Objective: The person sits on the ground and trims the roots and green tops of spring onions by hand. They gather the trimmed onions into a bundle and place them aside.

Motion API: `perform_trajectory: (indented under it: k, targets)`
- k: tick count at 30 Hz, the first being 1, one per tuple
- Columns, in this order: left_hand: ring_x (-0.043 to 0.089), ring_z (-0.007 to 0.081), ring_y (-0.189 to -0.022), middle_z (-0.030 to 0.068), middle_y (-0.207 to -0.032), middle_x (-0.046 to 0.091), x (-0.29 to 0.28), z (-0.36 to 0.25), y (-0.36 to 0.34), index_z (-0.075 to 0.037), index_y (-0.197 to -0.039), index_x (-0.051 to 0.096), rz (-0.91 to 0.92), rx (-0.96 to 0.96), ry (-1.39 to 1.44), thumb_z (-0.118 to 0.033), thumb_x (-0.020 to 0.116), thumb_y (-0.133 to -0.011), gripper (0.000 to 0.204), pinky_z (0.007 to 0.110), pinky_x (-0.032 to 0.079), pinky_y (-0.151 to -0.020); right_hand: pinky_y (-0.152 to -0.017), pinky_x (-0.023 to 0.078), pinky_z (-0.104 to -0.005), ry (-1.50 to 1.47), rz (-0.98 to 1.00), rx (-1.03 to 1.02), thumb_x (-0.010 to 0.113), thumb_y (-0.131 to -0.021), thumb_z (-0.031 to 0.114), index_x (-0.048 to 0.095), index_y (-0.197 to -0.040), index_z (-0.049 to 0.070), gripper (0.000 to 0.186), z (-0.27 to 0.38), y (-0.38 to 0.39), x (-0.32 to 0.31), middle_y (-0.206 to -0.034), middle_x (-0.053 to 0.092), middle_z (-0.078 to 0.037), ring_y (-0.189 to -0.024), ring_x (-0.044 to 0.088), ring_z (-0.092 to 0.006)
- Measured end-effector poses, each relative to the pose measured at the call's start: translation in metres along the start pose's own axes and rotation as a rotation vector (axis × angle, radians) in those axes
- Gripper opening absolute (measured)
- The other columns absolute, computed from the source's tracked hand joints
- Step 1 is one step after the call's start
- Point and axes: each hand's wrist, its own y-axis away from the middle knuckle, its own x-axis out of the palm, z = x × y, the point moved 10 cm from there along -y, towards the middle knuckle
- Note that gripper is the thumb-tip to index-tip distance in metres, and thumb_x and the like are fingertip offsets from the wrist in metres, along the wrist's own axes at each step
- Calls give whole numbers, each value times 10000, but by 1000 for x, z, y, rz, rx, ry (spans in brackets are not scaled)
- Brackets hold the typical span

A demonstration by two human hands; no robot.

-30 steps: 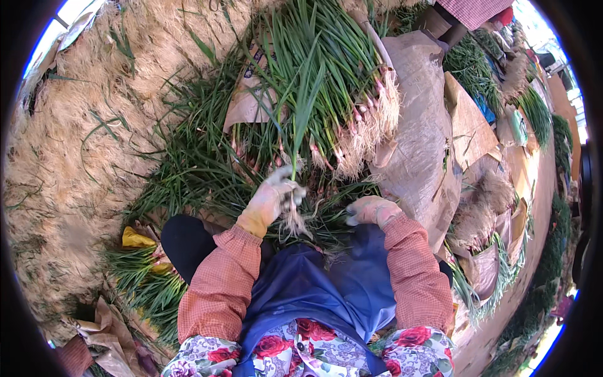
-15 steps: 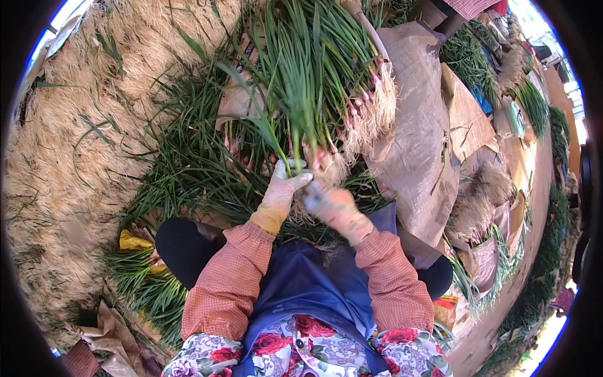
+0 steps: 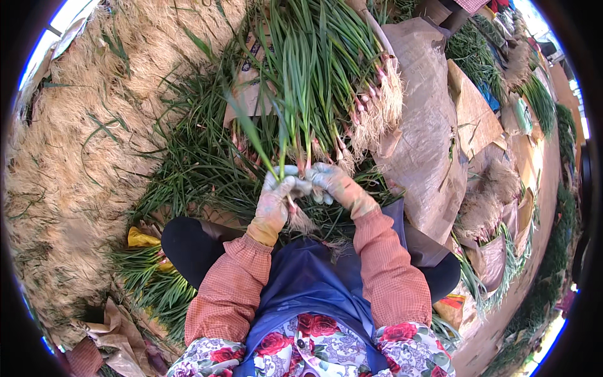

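In the head view my gloved left hand point(image 3: 279, 195) grips a young garlic plant point(image 3: 300, 218), its green leaves rising and its pink bulb and pale roots hanging below my fingers. My gloved right hand point(image 3: 333, 185) is beside it, fingers curled by the pink stems; what exactly they hold is hidden. Just beyond both hands lies a thick bundle of garlic plants point(image 3: 314, 75), with bulbs and whitish roots toward the right, over loose green leaves point(image 3: 176, 169). A blue apron point(image 3: 314, 283) covers my lap.
Straw-like root litter point(image 3: 81, 157) covers the left. Brown paper sheeting point(image 3: 418, 125) lies to the right, with further garlic bundles point(image 3: 477, 264) beyond. Another bundle point(image 3: 151, 283) lies by my left knee. Part of another person point(image 3: 461, 5) shows at top right.
My right hand came in from the lower right to beside my left hand and has curled its fingers. My left hand shifted slightly up, then slightly down, still holding a plant.
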Motion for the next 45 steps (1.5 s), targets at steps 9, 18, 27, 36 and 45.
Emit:
perform_trajectory:
  k: [9, 18, 27, 36, 45]
  targets:
    - [673, 307, -933, 180, -1070, 644, 7, 22, -11, -79, -1268, 430, 116, -38, 177, -2, 551, -912, 384, 392, 590, -795, -526, 447, -230, 470, -117, 15, 630, -928, 343, 578, -1219, 62, 408, -12, 42, -2, -812, 626, -50, -564, 524, -90]
    - [670, 236, -750, 153, -1055, 656, 28, 20, 0, -82, -1259, 438, 117, -119, 203, -2, 598, -883, 417, 333, 570, -627, -523, 461, -215, -369, -388, -228, 588, -933, 160, 578, -1063, 6, 202, 13, 0, -32, -878, 648, -76, -595, 591, -110]
    - [643, 208, -703, 76, -921, 603, 9, 41, -5, -50, -1176, 462, -67, -64, 32, 124, 529, -868, 361, 296, 551, -574, -813, 494, -346, 822, -657, -217, 674, -836, 276, 588, -1196, 18, 452, 59, -2, -25, -1013, 664, -177, -910, 647, -271]
    - [596, 146, -729, 69, -982, 600, -2, 43, -13, -84, -1276, 444, -195, -122, -80, 105, 478, -882, 439, 252, 504, -551, -514, 465, -258, -475, -571, -489, 551, -941, 64, 617, -1126, 62, 197, 12, 18, 8, -764, 618, -24, -587, 552, -97]
    - [573, 139, -554, 92, -791, 624, -17, 26, 4, -85, -1150, 390, -319, 11, 0, 75, 499, -903, 314, 213, 414, -434, -374, 216, -170, -700, -825, -969, 466, -973, 251, 627, -1190, 54, 334, 84, 81, -102, -497, 341, 118, -384, 245, -15]
